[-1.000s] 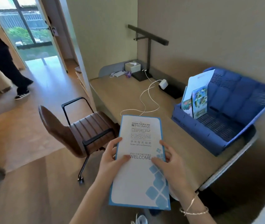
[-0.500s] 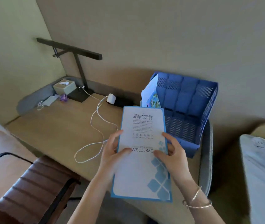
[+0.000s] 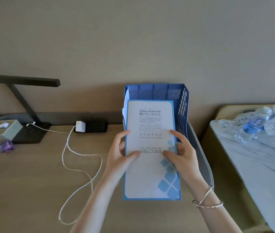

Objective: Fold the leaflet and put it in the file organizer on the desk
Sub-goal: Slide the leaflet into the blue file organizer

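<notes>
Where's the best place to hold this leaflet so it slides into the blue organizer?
Probably the two long side edges near the middle, one hand from each side, as the left hand and right hand do now. The leaflet is tall and narrow, leaving its top free toward the file organizer.

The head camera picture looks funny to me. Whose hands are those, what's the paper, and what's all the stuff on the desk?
A person wears the camera on their head, so you see their own two hands from above. The left hand and right hand hold a white and blue leaflet that says WELCOME. Behind it stands a blue file organizer, where the leaflet should go. On the wooden desk there is a white cable, a charger plug, a tissue box and a black lamp. A bed is on the right.
</notes>
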{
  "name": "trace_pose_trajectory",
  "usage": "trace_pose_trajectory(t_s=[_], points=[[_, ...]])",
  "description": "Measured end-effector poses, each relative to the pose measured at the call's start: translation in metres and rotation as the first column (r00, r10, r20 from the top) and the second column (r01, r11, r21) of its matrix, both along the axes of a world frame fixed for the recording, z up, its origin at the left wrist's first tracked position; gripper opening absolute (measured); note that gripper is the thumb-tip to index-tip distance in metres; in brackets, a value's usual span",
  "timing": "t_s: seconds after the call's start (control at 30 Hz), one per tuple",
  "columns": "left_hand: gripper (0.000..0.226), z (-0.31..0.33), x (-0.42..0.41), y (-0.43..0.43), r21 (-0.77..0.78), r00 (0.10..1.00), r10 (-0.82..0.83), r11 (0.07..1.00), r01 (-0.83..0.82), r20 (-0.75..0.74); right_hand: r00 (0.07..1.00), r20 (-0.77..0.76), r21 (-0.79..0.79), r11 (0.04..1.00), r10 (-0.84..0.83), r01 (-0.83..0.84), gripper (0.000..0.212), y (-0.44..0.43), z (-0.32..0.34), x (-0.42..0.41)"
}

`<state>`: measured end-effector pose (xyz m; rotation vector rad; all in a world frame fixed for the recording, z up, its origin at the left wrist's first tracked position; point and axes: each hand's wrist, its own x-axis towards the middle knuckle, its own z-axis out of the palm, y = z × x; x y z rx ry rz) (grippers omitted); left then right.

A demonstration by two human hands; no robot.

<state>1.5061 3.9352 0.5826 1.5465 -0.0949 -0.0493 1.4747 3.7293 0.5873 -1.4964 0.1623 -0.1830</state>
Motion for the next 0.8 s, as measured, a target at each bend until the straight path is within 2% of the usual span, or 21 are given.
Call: trace_pose_trajectory(t_s=[0.1,0.37,0.53,0.63,0.8], points=[[0.067,0.0,0.008,0.002,-0.013,0.999,-0.034,0.999,0.034,0.017,1.0,0.027,-0.022,1.0,-0.011,0.012,0.064,-0.001,0.002,0.005],[0.074,-0.008,0.019,-0.004,0.002,0.996,-0.077,0.997,0.077,-0.045,0.999,-0.046,0.015,1.0,-0.006,0.007,0.063,-0.01,-0.02,0.016],[0.067,0.007,0.051,-0.013,0.181,0.99,-0.138,0.973,0.143,-0.039,0.998,-0.032,0.049,0.997,0.058,-0.057,0.064,-0.032,-0.02,0.057],[0.065,0.012,0.073,-0.021,0.201,0.994,-0.109,0.974,0.109,-0.012,0.992,-0.018,-0.008,0.992,0.125,-0.126,0.063,-0.044,-0.017,0.09],[0.066,0.014,0.107,-0.038,0.169,0.996,0.026,0.985,-0.041,0.087,0.976,0.051,-0.176,0.964,0.21,-0.198,0.063,-0.056,-0.01,0.154]])
